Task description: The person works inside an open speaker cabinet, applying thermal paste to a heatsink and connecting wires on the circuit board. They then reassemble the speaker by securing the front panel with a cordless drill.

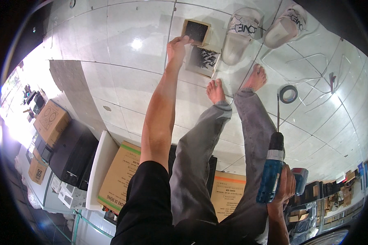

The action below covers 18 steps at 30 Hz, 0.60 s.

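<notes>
My left hand [177, 49] is stretched out over the floor, thumb and fingers closed on the edge of the raised lid [196, 32] of a small cardboard box. Dark screws [208, 59] lie in a heap inside the box [194, 65], in front of my feet. In my right hand [288, 183] is a blue cordless drill [270, 175], gripped by its handle beside my right thigh. A long thin bit [278, 114] points forward from its chuck.
White slippers [239, 43] lie right of the box. A roll of dark tape [288, 94] and loose clear strips [310, 57] are on the tiled floor [130, 81]. Cardboard cartons [120, 175] stand behind my legs, a black case [71, 153] at left, and shelves with goods at right.
</notes>
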Each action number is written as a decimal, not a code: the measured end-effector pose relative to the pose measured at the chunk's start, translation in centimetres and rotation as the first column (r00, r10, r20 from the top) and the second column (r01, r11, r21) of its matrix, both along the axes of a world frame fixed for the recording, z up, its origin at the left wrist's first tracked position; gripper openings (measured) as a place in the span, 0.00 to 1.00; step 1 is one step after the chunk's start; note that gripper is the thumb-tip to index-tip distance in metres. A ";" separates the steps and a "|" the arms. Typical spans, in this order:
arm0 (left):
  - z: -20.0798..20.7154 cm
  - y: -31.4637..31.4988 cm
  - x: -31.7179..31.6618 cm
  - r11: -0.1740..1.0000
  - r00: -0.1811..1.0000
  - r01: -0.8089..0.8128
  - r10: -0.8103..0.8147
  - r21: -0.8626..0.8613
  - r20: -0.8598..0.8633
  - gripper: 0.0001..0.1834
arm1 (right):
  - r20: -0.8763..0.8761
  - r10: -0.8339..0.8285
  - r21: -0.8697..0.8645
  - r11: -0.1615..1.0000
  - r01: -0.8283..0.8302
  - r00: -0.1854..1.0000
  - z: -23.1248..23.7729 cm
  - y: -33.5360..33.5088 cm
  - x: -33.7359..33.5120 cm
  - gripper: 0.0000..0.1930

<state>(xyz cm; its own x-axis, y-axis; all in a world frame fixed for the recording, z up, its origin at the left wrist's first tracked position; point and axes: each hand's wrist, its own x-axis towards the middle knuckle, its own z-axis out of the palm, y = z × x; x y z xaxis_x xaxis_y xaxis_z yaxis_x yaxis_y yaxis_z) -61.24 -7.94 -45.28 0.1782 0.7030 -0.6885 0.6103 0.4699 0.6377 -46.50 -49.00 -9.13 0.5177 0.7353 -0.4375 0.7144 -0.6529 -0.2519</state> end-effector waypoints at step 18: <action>10.8 -2.6 -0.8 0.992 0.892 0.025 0.034 -0.125 0.450 0.09 | -0.027 -0.071 0.037 0.997 0.072 0.997 0.5 -0.6 -1.3 0.29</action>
<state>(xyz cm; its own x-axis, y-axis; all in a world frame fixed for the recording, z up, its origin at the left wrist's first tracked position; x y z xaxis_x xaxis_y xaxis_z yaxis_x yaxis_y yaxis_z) -62.02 -10.58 -34.48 0.4869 0.6184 -0.6168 0.2690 0.5656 0.7796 -47.82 -49.57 -8.61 0.5586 0.7130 -0.4237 0.6590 -0.6918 -0.2953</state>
